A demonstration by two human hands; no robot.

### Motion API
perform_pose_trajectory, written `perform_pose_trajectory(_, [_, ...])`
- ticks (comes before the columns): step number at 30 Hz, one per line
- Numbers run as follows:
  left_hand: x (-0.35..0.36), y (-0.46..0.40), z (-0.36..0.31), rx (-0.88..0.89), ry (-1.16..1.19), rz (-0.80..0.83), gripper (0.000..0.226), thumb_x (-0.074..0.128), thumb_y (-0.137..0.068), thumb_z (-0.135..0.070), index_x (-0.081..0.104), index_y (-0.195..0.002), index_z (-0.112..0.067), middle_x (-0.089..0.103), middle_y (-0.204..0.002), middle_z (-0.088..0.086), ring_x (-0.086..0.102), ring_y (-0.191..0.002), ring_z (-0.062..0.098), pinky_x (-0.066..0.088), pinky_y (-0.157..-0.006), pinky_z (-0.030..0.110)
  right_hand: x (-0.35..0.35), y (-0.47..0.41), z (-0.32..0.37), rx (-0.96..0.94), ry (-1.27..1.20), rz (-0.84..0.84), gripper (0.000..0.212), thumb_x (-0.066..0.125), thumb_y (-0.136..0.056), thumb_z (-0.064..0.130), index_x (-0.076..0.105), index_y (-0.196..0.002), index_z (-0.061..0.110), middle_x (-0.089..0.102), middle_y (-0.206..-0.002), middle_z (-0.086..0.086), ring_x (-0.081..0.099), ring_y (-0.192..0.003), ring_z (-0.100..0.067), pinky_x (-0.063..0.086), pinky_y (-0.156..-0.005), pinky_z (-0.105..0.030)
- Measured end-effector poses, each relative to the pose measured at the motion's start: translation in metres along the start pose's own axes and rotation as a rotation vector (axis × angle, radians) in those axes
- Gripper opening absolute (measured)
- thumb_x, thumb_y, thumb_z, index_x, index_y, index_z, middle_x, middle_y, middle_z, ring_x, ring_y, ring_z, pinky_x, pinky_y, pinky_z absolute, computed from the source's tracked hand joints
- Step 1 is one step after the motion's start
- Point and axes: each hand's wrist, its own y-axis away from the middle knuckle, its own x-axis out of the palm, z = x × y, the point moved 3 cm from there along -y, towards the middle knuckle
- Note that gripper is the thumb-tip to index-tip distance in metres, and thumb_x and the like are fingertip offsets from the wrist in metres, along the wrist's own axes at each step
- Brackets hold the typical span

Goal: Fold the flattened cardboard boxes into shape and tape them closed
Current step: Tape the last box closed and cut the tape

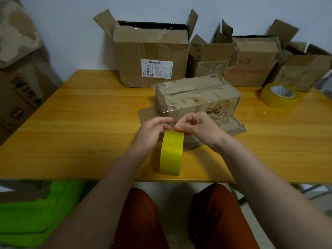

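A worn, folded cardboard box (pixel 196 95) stands in the middle of the wooden table (pixel 80 123), on top of flattened cardboard (pixel 146 115). A clear strip of tape runs from the box's front down to a yellow tape roll (pixel 171 153) standing on edge in front of it. My left hand (pixel 152 131) holds the roll at its top left. My right hand (pixel 196 127) pinches the tape strip just above the roll. Both hands are close together in front of the box.
Several open cardboard boxes (pixel 150 51) line the wall behind the table. A second yellow tape roll (pixel 277 96) lies flat at the right. Large boxes (pixel 19 69) stand at the left. A green bin (pixel 36 212) sits on the floor at lower left.
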Motion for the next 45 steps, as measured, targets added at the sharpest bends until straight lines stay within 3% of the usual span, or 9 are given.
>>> perform_pose_trajectory(8, [-0.006, 0.01, -0.016, 0.112, -0.038, 0.055, 0.022, 0.072, -0.082, -0.002, 0.066, -0.102, -0.01, 0.067, -0.077, 0.005, 0.064, -0.072, 0.01, 0.051, -0.068, 0.02, 0.003, 0.005, 0.001, 0.079, -0.033, -0.093, 0.023, 0.062, -0.091, 0.013, 0.065, -0.069, 0.009, 0.057, -0.054, 0.005, 0.046, -0.054, -0.01, 0.037, -0.054, -0.022])
perform_pose_trajectory(16, [-0.006, 0.017, -0.031, 0.277, -0.271, 0.056, 0.02, 0.078, -0.074, -0.004, 0.074, -0.087, -0.018, 0.072, -0.082, 0.0, 0.066, -0.078, 0.009, 0.054, -0.076, 0.016, 0.004, 0.009, 0.013, 0.186, 0.08, -0.128, 0.042, 0.054, -0.095, 0.013, 0.058, -0.054, 0.015, 0.049, -0.041, 0.01, 0.041, -0.049, -0.008, 0.033, -0.052, -0.02])
perform_pose_trajectory(25, [0.011, 0.02, -0.033, 0.366, -0.529, -0.101, 0.008, 0.074, -0.083, -0.013, 0.073, -0.08, -0.021, 0.065, -0.08, -0.01, 0.058, -0.073, 0.0, 0.044, -0.066, 0.009, -0.003, 0.017, 0.024, 0.156, 0.36, -0.241, 0.035, 0.056, -0.095, 0.023, 0.067, -0.071, 0.0, 0.066, -0.071, -0.015, 0.061, -0.068, -0.03, 0.051, -0.067, -0.039])
perform_pose_trajectory(28, [0.018, 0.018, -0.034, 0.367, -0.538, -0.111, 0.019, 0.072, -0.085, -0.014, 0.067, -0.074, -0.028, 0.064, -0.082, -0.009, 0.056, -0.074, 0.002, 0.043, -0.068, 0.012, -0.009, 0.02, 0.029, 0.084, 0.639, -0.388, 0.028, 0.053, -0.096, 0.025, 0.06, -0.114, 0.004, 0.068, -0.086, -0.015, 0.064, -0.083, -0.034, 0.051, -0.078, -0.046])
perform_pose_trajectory(30, [0.022, 0.019, -0.033, 0.345, -0.53, -0.087, 0.022, 0.071, -0.086, -0.014, 0.065, -0.073, -0.03, 0.063, -0.08, -0.013, 0.055, -0.073, 0.001, 0.042, -0.066, 0.011, -0.023, 0.025, 0.032, 0.055, 0.587, -0.461, 0.049, 0.054, -0.096, 0.022, 0.037, -0.141, 0.021, 0.067, -0.092, -0.008, 0.063, -0.088, -0.027, 0.052, -0.081, -0.046])
perform_pose_trajectory(34, [0.027, 0.019, -0.036, 0.312, -0.478, -0.072, 0.013, 0.071, -0.086, -0.013, 0.07, -0.077, -0.023, 0.064, -0.078, -0.011, 0.054, -0.07, 0.0, 0.042, -0.066, 0.012, -0.04, 0.035, 0.042, -0.166, 0.616, -0.378, 0.012, 0.064, -0.089, 0.02, 0.067, -0.1, 0.025, 0.058, -0.094, 0.006, 0.056, -0.09, -0.012, 0.046, -0.077, -0.028])
perform_pose_trajectory(40, [0.05, 0.018, -0.044, 0.363, -0.462, -0.031, 0.016, 0.072, -0.084, -0.014, 0.069, -0.074, -0.025, 0.062, -0.072, -0.015, 0.053, -0.063, -0.011, 0.038, -0.059, 0.004, -0.043, 0.045, 0.032, -0.135, 0.796, -0.211, 0.007, 0.07, -0.085, 0.023, 0.072, -0.083, 0.016, 0.06, -0.089, 0.002, 0.058, -0.089, -0.018, 0.042, -0.073, -0.028])
perform_pose_trajectory(43, [0.064, 0.013, -0.046, 0.386, -0.419, -0.051, 0.022, 0.073, -0.084, -0.015, 0.067, -0.072, -0.032, 0.064, -0.075, -0.013, 0.054, -0.066, -0.004, 0.04, -0.062, 0.008, -0.055, 0.053, 0.03, -0.089, 0.748, -0.298, 0.016, 0.065, -0.089, 0.028, 0.071, -0.1, 0.018, 0.065, -0.095, 0.0, 0.062, -0.095, -0.02, 0.046, -0.074, -0.028])
perform_pose_trajectory(45, [0.075, 0.007, -0.05, 0.403, -0.37, -0.079, 0.023, 0.073, -0.084, -0.016, 0.067, -0.072, -0.035, 0.066, -0.078, -0.013, 0.059, -0.074, 0.002, 0.046, -0.068, 0.015, -0.066, 0.059, 0.024, 0.032, 0.645, -0.34, 0.054, 0.062, -0.087, 0.045, 0.048, -0.136, 0.03, 0.058, -0.13, -0.002, 0.054, -0.119, -0.023, 0.047, -0.093, -0.037])
